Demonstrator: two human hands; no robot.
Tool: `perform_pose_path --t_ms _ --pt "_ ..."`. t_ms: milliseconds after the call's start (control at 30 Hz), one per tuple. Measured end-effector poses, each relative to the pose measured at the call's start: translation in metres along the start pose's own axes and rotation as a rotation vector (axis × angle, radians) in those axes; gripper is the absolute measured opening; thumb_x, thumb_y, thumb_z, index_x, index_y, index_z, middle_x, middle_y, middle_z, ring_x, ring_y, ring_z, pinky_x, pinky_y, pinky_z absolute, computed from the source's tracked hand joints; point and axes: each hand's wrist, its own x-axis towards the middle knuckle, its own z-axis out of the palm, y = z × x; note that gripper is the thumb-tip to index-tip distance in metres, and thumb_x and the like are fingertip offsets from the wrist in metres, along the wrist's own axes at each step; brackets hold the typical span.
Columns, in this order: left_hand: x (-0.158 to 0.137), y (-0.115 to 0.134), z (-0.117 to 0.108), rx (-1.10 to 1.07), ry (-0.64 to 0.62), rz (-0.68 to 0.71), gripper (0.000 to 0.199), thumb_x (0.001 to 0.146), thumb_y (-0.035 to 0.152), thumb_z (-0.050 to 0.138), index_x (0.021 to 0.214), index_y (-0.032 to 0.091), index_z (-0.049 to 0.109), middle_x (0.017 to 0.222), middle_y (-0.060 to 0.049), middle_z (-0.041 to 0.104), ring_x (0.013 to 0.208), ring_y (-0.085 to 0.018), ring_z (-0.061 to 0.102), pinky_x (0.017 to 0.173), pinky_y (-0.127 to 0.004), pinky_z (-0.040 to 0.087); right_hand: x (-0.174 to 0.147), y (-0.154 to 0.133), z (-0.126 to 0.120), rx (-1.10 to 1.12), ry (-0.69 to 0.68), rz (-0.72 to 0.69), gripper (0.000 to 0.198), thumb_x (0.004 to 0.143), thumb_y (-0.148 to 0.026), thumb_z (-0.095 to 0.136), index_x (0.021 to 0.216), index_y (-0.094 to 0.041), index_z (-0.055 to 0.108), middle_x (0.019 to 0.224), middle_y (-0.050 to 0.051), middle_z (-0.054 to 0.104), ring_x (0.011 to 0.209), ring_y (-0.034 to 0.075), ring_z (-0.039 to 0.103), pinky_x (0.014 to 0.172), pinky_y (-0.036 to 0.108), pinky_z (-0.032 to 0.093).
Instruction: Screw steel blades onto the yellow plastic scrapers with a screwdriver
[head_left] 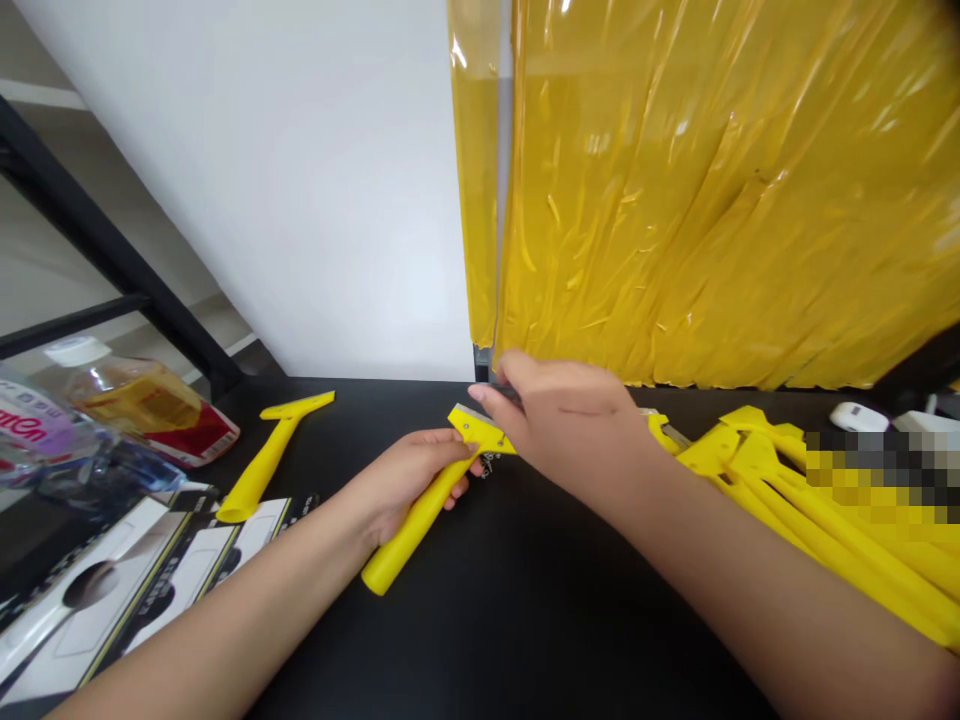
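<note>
The left hand [409, 480] is clamped around the handle of a yellow scraper [431, 500] on the black table [525, 620]. The right hand [570, 420] pinches a blade at the scraper's head. A second scraper [274, 450] lies left of it, a pile of scrapers [810, 500] right.

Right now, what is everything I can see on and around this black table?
Scraper in hand: one, yellow, middle of the table, handle in the left hand.
Loose scraper: one, yellow, lying left of the hands.
Scraper pile: several, yellow, heaped at the right.
Bottles: two, clear plastic, one with a red label, far left.
Printed cards: a few, black and white, lower left.
Table: one, black.
Plastic sheet: yellow, hanging behind the table.
Wall: white, behind, left.
Left hand: grips the scraper handle.
Right hand: fingers at the scraper's head.
</note>
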Motion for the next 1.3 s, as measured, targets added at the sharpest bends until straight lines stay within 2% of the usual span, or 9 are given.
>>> perform_pose_path --t_ms 67,133,300,400,600,800,1067,1300 --pt "0.000 0.000 0.001 0.002 0.000 0.000 0.019 0.085 0.032 0.075 0.078 0.015 0.070 0.079 -0.005 0.070 0.054 -0.010 0.053 0.051 -0.023 0.046 0.001 0.000 0.002 0.015 -0.012 -0.008 0.027 0.107 -0.032 0.044 0.103 -0.018 0.068 0.083 0.011 0.073 0.080 0.026 0.069 0.069 0.034 0.039" --pt "-0.001 0.001 0.001 0.007 0.000 -0.002 0.019 0.086 0.032 0.075 0.077 0.015 0.070 0.076 -0.004 0.068 0.054 -0.010 0.053 0.051 -0.023 0.046 0.001 0.002 0.000 0.061 -0.025 -0.032 0.020 0.104 -0.026 0.050 0.114 -0.020 0.066 0.094 0.008 0.075 0.088 0.024 0.069 0.072 0.032 0.040" --pt "-0.003 0.002 0.003 0.026 -0.001 -0.006 0.018 0.087 0.031 0.072 0.080 0.015 0.069 0.076 -0.004 0.068 0.055 -0.010 0.054 0.050 -0.022 0.045 0.000 0.009 -0.010 0.168 -0.042 -0.027 0.015 0.102 -0.025 0.052 0.108 -0.022 0.065 0.087 0.003 0.072 0.077 0.020 0.064 0.067 0.030 0.039" --pt "-0.003 0.001 0.004 0.043 -0.009 -0.003 0.018 0.086 0.031 0.074 0.080 0.014 0.069 0.082 -0.005 0.070 0.057 -0.010 0.055 0.051 -0.022 0.045 -0.001 0.007 -0.009 0.255 -0.033 -0.066 0.017 0.104 -0.026 0.048 0.115 -0.026 0.061 0.091 -0.002 0.071 0.080 0.015 0.064 0.071 0.026 0.041" --pt "-0.002 -0.001 0.003 0.077 -0.012 -0.013 0.021 0.085 0.035 0.073 0.078 0.015 0.068 0.075 -0.004 0.066 0.058 -0.012 0.056 0.051 -0.024 0.044 -0.003 0.002 0.005 0.292 -0.051 -0.117 0.014 0.102 -0.021 0.049 0.109 -0.023 0.060 0.094 -0.001 0.071 0.081 0.016 0.062 0.076 0.026 0.041" --pt "-0.001 -0.002 0.002 0.095 -0.015 -0.014 0.022 0.085 0.036 0.072 0.079 0.016 0.067 0.075 -0.003 0.065 0.058 -0.012 0.055 0.052 -0.025 0.044 -0.002 0.003 0.006 0.257 -0.050 -0.106 0.013 0.101 -0.022 0.049 0.107 -0.022 0.061 0.088 -0.001 0.069 0.078 0.016 0.061 0.073 0.026 0.039" --pt "-0.005 0.000 0.005 0.136 -0.028 -0.013 0.022 0.088 0.036 0.071 0.081 0.016 0.067 0.077 -0.003 0.067 0.057 -0.012 0.056 0.051 -0.024 0.044 0.003 0.001 0.007 0.147 -0.040 -0.012 0.025 0.107 -0.035 0.045 0.106 -0.022 0.066 0.090 0.005 0.073 0.079 0.022 0.065 0.070 0.032 0.036" --pt "-0.005 0.002 0.005 0.129 -0.048 -0.014 0.021 0.088 0.036 0.071 0.083 0.016 0.066 0.082 -0.003 0.068 0.059 -0.012 0.056 0.051 -0.024 0.043 0.014 0.010 0.011 0.170 -0.061 0.166 0.027 0.107 -0.037 0.044 0.102 -0.024 0.066 0.079 0.000 0.072 0.069 0.019 0.064 0.059 0.029 0.035"
